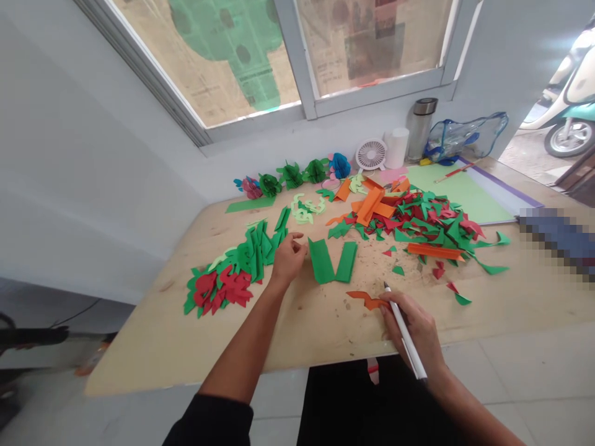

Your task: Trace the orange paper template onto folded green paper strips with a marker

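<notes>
My right hand [416, 325] is closed around a white pen [405, 334] with a dark tip. Its thumb and fingertips also grip one end of an orange cut-paper shape [367, 300] at the table's front. My left hand [289, 257] hovers over the middle of the table, fingers loosely bent and apart, with nothing visible in it. Just right of it are folded green paper pieces [321, 263], set in a V shape. More folded green strips [260, 248] lie to its left, beside red paper cutouts [223, 290].
A heap of green and red paper scraps [432, 217] covers the right side, with orange folded strips [370, 204]. Behind stand paper ornaments [290, 175], a small fan [370, 153], a bottle [421, 130] and a clear bag [465, 137]. A window is above.
</notes>
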`<state>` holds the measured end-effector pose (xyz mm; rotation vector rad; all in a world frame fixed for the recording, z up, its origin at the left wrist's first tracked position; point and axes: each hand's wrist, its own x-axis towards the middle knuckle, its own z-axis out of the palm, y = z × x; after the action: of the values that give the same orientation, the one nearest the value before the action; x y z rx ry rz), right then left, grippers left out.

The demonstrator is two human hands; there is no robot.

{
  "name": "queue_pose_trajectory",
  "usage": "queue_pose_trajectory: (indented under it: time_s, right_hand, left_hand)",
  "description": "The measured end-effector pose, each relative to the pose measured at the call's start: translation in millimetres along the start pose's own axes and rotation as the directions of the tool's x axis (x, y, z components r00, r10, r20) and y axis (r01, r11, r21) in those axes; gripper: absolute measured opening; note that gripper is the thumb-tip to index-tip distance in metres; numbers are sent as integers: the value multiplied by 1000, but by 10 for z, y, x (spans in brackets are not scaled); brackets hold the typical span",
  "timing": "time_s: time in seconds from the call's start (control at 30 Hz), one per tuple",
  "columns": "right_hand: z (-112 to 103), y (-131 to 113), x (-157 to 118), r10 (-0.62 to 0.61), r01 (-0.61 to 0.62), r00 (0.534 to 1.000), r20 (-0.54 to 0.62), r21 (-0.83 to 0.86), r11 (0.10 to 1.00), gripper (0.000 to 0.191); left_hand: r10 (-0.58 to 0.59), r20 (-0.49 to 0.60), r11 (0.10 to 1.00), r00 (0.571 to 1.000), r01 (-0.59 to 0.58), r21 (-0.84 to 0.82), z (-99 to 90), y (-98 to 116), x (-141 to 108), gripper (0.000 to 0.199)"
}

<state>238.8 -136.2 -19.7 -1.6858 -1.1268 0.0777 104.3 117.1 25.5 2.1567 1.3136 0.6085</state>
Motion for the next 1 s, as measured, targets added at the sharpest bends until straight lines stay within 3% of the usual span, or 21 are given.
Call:
queue_pose_trajectory:
  time_s: [0.13, 0.27, 0.33, 0.47, 0.6, 0.7, 0.83, 1.0]
  right_hand:
    - [3, 4, -2, 2, -2, 1000, -18, -21, 1000, 12]
    - [-5, -10, 13, 0, -1, 1000, -8, -14, 1000, 12]
    - [-12, -20, 24, -5, 5, 1000, -6, -13, 1000, 12]
    - [-27, -36, 45, -32, 32, 999, -7, -33, 999, 11]
    - [-36, -45, 57, -40, 39, 999, -12, -42, 998, 11]
    - [-38, -48, 59, -34, 34, 999, -14, -45, 998, 12]
    - [-39, -51, 58, -27, 26, 1000, -9, -46, 999, 13]
    - [-49, -73, 63, -10, 10, 1000, 9, -41, 999, 13]
  left_hand:
    - [-86, 65, 996, 994, 86, -1, 87, 3, 304, 33]
    - [-67, 57, 997, 996, 66, 27, 58, 59, 399, 31]
    - [-19, -18, 999, 1000, 20, 37, -4, 95, 350, 23]
    - [66, -176, 997, 982, -59, 43, -132, 135, 235, 32]
    - [61, -286, 998, 956, -57, 21, -227, 129, 282, 29]
    - [46, -383, 999, 923, -45, 11, -333, 132, 375, 26]
    - [32, -530, 999, 847, -36, 3, -562, 138, 394, 30]
    - [26, -541, 998, 841, -52, -33, -880, 80, 177, 29]
